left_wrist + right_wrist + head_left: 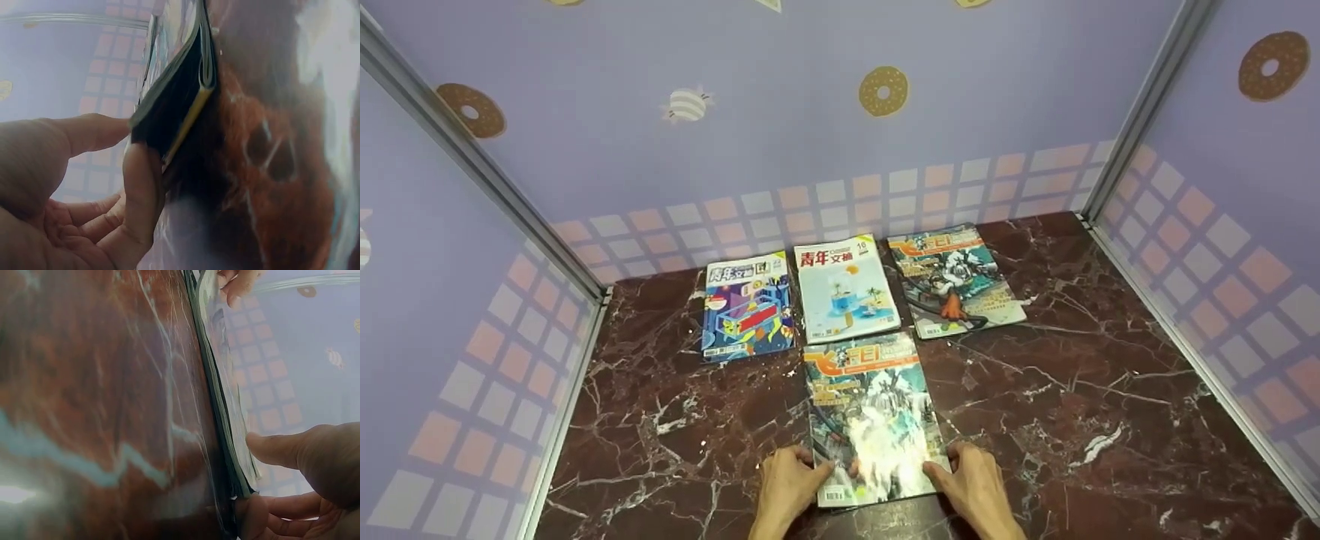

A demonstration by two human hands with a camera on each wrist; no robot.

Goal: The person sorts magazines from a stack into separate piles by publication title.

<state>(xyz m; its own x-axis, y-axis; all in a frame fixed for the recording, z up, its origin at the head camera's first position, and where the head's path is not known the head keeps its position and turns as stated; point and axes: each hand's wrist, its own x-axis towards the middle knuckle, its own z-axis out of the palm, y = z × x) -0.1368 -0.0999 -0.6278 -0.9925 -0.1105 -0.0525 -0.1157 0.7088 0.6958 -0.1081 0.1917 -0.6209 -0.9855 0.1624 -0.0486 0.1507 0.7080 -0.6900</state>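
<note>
The nearest magazine [874, 412], with an orange title band and a dark green cover with a white glare, lies in front of a row of others. My left hand [787, 484] pinches its lower left edge, thumb on the cover. In the left wrist view the fingers [140, 185] are at the edge, and a dark gap shows between the upper pages [174, 62] and a yellow-edged layer below. At the lower right side my right hand [975, 484] pinches the opposite edge. Its thumb [275, 447] presses the cover in the right wrist view, the other fingers beneath the edge.
Behind stand, side by side, a purple-blue magazine [748, 307], a white one [847, 289] with a blue picture, and another orange-banded one [956, 281]. All lie on a dark red marbled tabletop [697, 450]. Lilac panels [780, 135] with metal edge strips enclose the back and both sides.
</note>
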